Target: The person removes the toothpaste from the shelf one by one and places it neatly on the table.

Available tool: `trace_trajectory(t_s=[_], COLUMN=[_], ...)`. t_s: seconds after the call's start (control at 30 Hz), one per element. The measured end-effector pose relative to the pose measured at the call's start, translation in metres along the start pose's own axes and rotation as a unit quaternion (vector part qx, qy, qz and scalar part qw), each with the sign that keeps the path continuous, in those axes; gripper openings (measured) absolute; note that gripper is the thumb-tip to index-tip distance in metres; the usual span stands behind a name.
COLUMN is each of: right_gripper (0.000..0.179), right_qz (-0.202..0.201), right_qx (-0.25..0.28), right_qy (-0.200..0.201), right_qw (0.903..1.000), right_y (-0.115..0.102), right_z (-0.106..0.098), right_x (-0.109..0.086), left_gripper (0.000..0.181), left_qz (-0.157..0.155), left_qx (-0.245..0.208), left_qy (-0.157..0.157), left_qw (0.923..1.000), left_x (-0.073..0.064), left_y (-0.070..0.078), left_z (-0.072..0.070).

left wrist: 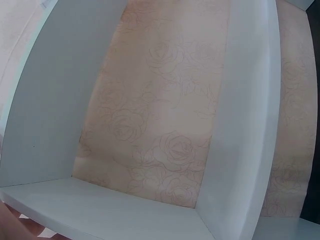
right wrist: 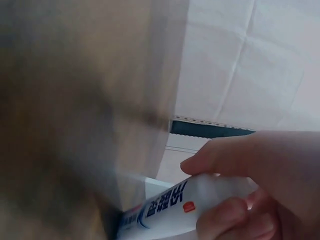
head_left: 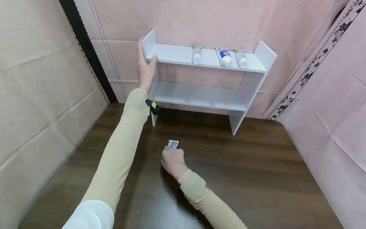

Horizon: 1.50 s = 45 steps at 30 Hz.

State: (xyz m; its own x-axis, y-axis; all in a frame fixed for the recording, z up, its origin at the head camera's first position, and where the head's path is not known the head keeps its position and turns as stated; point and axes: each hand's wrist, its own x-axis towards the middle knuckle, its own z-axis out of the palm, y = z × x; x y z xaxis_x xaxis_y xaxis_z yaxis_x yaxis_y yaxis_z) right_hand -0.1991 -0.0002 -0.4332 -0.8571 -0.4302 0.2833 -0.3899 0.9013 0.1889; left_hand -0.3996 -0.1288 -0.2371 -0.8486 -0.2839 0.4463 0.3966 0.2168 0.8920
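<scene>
My left hand [head_left: 146, 70] grips the left side panel of a white two-tier shelf [head_left: 197, 93] that stands against the back wall covering. In the left wrist view, some fingers [left wrist: 20, 225] show at the lower left, by the edge of the shelf panel [left wrist: 45, 95]. Low over the table, in front of the shelf, my right hand [head_left: 173, 161] holds a white toothpaste tube [right wrist: 167, 210] with blue lettering. Its flat end with a barcode sticks out past the knuckles in the head view. My thumb and curled fingers are around the tube; its cap end is hidden.
Three tubes lie on the upper shelf board: a pale one [head_left: 197, 55], a blue and white one [head_left: 224, 56], and another pale one [head_left: 241, 59]. Below is a dark wooden table [head_left: 228, 178]. Pink cloth [head_left: 337, 105] closes in the sides and back.
</scene>
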Motion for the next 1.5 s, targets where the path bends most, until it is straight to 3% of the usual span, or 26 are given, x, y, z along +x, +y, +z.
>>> trace_trajectory(t_s=[0.6,0.77,1.17,1.33,1.5], right_gripper=[0.045,0.047,0.047,0.028,0.022], right_qz=[-0.003,-0.004,-0.021,-0.018,-0.006], right_qx=[-0.070,-0.048,-0.017,0.042,0.107], right_qy=[-0.100,-0.105,-0.077,-0.065,-0.096], right_qw=[0.9925,0.9933,0.9967,0.9969,0.9895], right_y=[-0.025,-0.023,-0.013,-0.003,0.004], right_z=[0.022,0.023,0.023,0.022,0.022], right_x=[-0.021,-0.023,-0.022,-0.018,-0.013], left_gripper=[0.074,0.073,0.073,0.073,0.073], left_qz=[-0.008,-0.009,-0.012,-0.014,-0.016], left_qx=[-0.002,-0.002,-0.003,-0.004,-0.001], left_qy=[0.003,0.003,0.010,0.006,0.003], left_qw=[1.0000,1.0000,0.9999,0.9999,0.9999], left_x=[-0.001,0.000,-0.001,-0.002,-0.003], left_y=[-0.004,-0.002,-0.001,0.000,0.000], left_z=[0.000,0.001,0.000,0.000,0.002])
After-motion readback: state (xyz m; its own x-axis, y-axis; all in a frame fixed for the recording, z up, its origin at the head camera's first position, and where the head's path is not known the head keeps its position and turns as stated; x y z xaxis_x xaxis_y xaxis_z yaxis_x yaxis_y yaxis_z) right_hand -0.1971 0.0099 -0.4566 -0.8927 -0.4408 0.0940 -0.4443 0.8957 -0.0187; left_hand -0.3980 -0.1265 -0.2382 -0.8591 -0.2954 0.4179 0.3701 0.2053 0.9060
